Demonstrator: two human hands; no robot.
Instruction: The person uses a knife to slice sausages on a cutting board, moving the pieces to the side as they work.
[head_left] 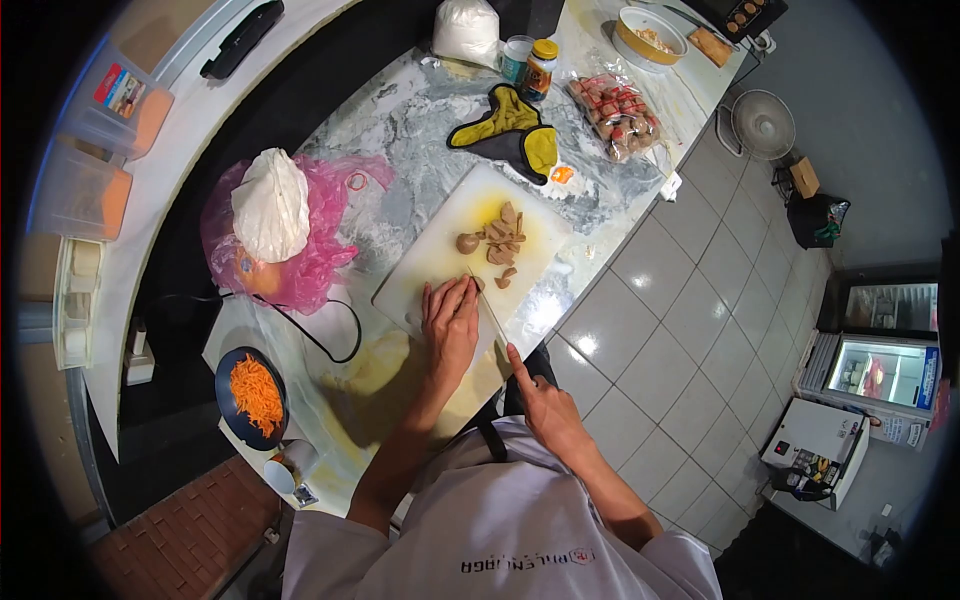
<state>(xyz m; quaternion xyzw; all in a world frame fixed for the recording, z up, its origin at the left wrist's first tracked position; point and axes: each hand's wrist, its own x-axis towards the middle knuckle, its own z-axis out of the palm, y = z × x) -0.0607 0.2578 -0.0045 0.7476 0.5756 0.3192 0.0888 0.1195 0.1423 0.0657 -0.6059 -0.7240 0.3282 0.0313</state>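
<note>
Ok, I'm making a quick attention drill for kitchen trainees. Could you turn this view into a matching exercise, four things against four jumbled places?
Things
1. Knife
2. Orange shreds
3. Brown slices
4. Yellow-lidded jar

Places
A. Lying on the white cutting board
B. Beside a cup, at the far part of the counter
C. Gripped by the right hand
D. In the dark dish

Right pairs: 1-C, 2-D, 3-A, 4-B.

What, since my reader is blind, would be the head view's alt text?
A person's left hand steadies a brown piece on a white rectangular cutting board; the right hand holds a long thin-bladed knife near brown slices.
</note>
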